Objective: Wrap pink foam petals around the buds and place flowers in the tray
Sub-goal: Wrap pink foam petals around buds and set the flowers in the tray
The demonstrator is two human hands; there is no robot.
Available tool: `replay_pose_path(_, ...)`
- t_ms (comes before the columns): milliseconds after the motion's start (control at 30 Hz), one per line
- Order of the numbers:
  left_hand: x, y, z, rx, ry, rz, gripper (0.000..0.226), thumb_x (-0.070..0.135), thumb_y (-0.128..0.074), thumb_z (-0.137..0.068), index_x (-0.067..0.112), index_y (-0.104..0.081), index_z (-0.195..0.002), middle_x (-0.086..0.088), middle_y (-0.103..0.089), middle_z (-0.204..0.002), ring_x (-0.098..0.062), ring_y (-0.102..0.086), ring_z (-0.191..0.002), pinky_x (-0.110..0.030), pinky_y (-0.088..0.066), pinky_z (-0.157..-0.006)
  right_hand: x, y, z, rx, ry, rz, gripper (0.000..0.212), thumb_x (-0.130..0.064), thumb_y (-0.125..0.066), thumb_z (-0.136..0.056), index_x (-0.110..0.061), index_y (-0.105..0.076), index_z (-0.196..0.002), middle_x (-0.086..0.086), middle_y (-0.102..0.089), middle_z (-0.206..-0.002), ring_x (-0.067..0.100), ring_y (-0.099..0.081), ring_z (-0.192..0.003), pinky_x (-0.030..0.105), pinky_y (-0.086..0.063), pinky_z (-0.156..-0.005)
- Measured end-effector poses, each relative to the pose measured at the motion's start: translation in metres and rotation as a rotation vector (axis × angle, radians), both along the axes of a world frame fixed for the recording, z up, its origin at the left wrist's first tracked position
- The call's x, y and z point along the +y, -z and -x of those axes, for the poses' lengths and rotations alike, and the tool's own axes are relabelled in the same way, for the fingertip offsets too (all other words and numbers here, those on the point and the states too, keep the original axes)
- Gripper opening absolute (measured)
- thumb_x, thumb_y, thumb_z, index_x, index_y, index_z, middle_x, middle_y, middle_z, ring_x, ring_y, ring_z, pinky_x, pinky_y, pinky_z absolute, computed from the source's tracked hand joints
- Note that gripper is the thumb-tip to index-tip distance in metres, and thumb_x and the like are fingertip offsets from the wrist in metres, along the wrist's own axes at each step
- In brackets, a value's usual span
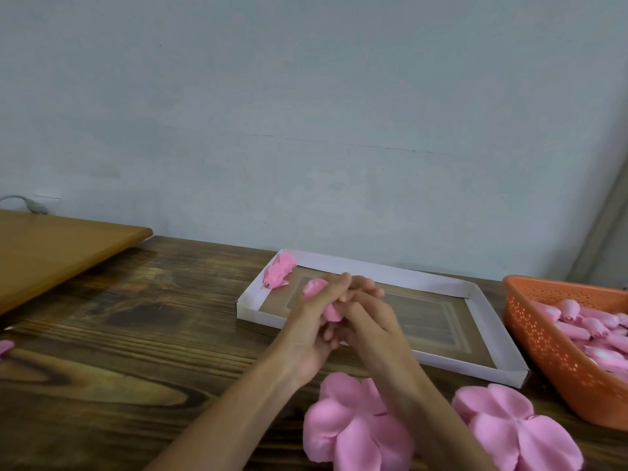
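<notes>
Both hands meet over the near-left part of the white cardboard tray (380, 271). My left hand (311, 321) and my right hand (368, 317) together hold a pink foam flower (314, 287), fingers curled round it; most of it is hidden between them. One finished pink flower (279, 270) lies in the tray's far-left corner. Two piles of flat pink foam petals lie near me on the table: one pile (346, 424) under my right forearm, another (509, 426) to its right. An orange perforated basket (543, 338) at the right holds several pink buds (591, 326).
The dark wooden table (119, 351) stretches bare to the left. A lighter wooden board (51, 253) sits at the far left, raised above it. A pink scrap (5, 348) shows at the left edge. A grey wall stands right behind the tray.
</notes>
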State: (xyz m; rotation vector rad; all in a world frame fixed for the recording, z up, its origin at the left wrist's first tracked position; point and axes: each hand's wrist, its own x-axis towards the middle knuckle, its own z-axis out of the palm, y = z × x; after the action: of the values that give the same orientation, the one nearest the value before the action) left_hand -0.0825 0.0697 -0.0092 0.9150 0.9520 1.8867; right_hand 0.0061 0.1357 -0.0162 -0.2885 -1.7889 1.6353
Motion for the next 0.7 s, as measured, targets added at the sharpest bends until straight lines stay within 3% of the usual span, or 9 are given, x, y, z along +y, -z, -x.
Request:
replay_pose_path(100,0.001,0.002,0.001,-0.011,-0.011,0.005,0.038,0.059,-0.071,-0.083,0.023,-0.067,-0.070,-0.009,-0.078,-0.115,-0.015,-0.066,-0.077,-0.027,-0.035,-0.055,0.003,0.002,-0.002,-0.057,-0.032,-0.088,0.017,-0.015,-0.056,-0.104,-0.009,-0.071,-0.101,-0.001,-0.070,-0.076,0.018,-0.065,-0.073,0.026,-0.052,-0.061)
replay_pose_path(200,0.001,-0.001,0.002,-0.043,-0.038,0.027,0.039,0.061,-0.072,-0.082,0.022,-0.078,-0.086,-0.010,-0.076,-0.121,-0.026,-0.060,-0.097,-0.038,-0.030,-0.070,-0.001,0.007,0.000,0.018,-0.009,-0.133,0.014,-0.015,-0.061,-0.099,-0.008,-0.066,-0.111,0.005,-0.073,-0.090,0.017,-0.069,-0.080,0.029,-0.056,-0.070)
replay_pose_path(267,0.000,0.000,0.003,-0.037,-0.039,0.038,0.035,0.061,-0.073,-0.081,0.026,-0.078,-0.080,-0.008,-0.078,-0.117,-0.025,-0.056,-0.094,-0.033,-0.025,-0.064,-0.004,0.007,0.005,0.008,-0.017,-0.045,0.017,-0.012,-0.056,-0.104,-0.007,-0.071,-0.101,0.007,-0.069,-0.077,0.016,-0.065,-0.068,0.027,-0.053,-0.060)
replay_pose_path(367,0.001,0.006,0.004,0.017,-0.007,0.045,0.040,0.059,-0.072,-0.082,0.025,-0.063,-0.062,-0.005,-0.079,-0.110,-0.017,-0.064,-0.072,-0.016,-0.025,-0.041,-0.003,0.001,0.010,-0.123,-0.056,0.234,0.042,-0.020,-0.045,-0.108,-0.016,-0.075,-0.079,0.006,-0.060,-0.059,0.018,-0.057,-0.051,0.026,-0.041,-0.044)
replay_pose_path(433,0.003,0.006,0.004,-0.002,-0.018,0.036,0.048,0.058,-0.073,-0.084,0.016,-0.058,-0.065,-0.005,-0.078,-0.110,-0.019,-0.067,-0.084,-0.018,-0.023,-0.039,-0.001,-0.001,0.009,-0.133,-0.055,0.162,0.027,-0.016,-0.047,-0.106,-0.011,-0.068,-0.090,0.010,-0.063,-0.068,0.019,-0.060,-0.055,0.027,-0.046,-0.047)
replay_pose_path(500,0.005,0.006,0.007,-0.042,-0.045,0.032,0.061,0.056,-0.073,-0.087,-0.002,-0.058,-0.086,-0.009,-0.077,-0.117,-0.017,-0.071,-0.091,-0.022,-0.030,-0.045,-0.003,0.004,0.003,-0.033,-0.072,0.016,0.013,-0.012,-0.057,-0.099,-0.010,-0.064,-0.110,0.008,-0.072,-0.089,0.016,-0.067,-0.072,0.025,-0.053,-0.061)
replay_pose_path(533,0.005,0.005,0.008,-0.055,-0.052,0.036,0.061,0.057,-0.073,-0.087,-0.002,-0.061,-0.090,-0.008,-0.077,-0.119,-0.016,-0.073,-0.094,-0.024,-0.033,-0.048,-0.004,0.008,0.002,0.012,-0.072,-0.026,0.020,-0.012,-0.060,-0.096,-0.010,-0.062,-0.115,0.006,-0.074,-0.097,0.015,-0.068,-0.079,0.025,-0.055,-0.066)
replay_pose_path(600,0.004,0.007,0.010,-0.053,-0.069,0.040,0.048,0.061,-0.076,-0.082,0.017,-0.060,-0.072,0.000,-0.078,-0.109,-0.018,-0.075,-0.099,-0.029,-0.023,-0.049,-0.004,0.012,0.003,0.040,-0.075,-0.041,0.018,-0.013,-0.063,-0.095,-0.007,-0.064,-0.113,0.005,-0.074,-0.092,0.015,-0.068,-0.077,0.024,-0.054,-0.065)
replay_pose_path(700,0.004,0.009,0.009,-0.027,-0.012,0.058,0.050,0.067,-0.081,-0.074,0.025,-0.057,-0.062,-0.001,-0.079,-0.101,-0.013,-0.070,-0.063,-0.018,-0.019,-0.040,-0.003,0.007,0.007,-0.080,-0.083,0.096,0.020,-0.022,-0.057,-0.105,-0.006,-0.067,-0.098,0.006,-0.065,-0.066,0.017,-0.060,-0.057,0.025,-0.047,-0.050)
